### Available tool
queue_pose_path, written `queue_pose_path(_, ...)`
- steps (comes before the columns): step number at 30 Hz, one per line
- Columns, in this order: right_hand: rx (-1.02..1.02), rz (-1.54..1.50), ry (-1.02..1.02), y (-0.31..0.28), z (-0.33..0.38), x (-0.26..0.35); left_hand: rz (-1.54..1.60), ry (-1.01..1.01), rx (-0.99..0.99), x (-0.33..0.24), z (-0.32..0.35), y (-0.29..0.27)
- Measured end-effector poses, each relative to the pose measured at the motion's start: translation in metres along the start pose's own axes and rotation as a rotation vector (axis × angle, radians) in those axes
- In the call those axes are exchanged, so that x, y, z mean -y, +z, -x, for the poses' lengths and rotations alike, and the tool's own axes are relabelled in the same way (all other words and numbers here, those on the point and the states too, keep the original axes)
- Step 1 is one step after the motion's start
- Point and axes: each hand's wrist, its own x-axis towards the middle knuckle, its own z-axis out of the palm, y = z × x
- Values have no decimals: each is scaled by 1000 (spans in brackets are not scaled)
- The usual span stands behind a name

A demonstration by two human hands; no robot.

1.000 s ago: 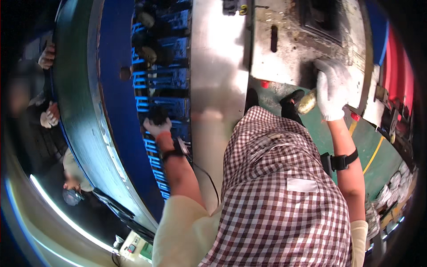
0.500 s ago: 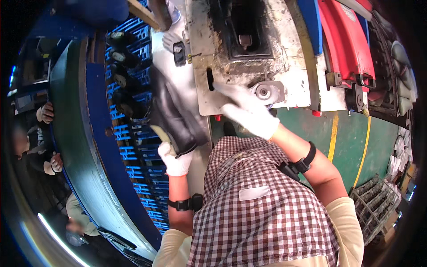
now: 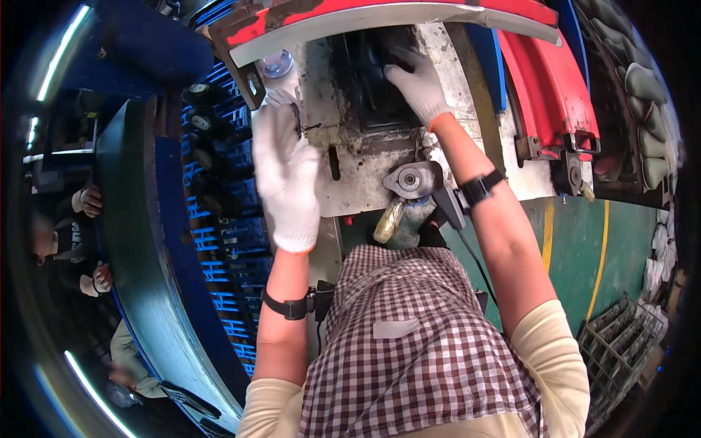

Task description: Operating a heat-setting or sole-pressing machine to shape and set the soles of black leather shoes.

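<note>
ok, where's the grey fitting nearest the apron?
Head view, just right of centre: the grey fitting sits at the near edge of the pale worktop, below the right hand, left of the forearm strap.

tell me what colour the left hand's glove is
The glove is white with a thin orange edge, best seen in the head view.

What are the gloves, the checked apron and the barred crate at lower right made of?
Gloves: probably knitted cloth, matt white, judging by the soft, fuzzy-looking surface.
Apron: likely woven cloth, matt, since it creases softly.
Crate: perhaps metal, dull grey, going by its thin bars; painted or bare, I can't tell.
</note>
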Motion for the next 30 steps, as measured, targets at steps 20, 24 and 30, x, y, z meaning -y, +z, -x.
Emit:
queue_pose_path(20, 21, 627, 23, 39, 20, 17, -765, 948, 477, -146, -211, 78)
queue_pose_path(24, -179, 350, -81, 0, 59, -4, -847, 724, 546, -158, -212, 86)
queue_pose_path(30, -255, 189, 104, -66, 191, -49, -825, 27, 1072, -184, -188, 97)
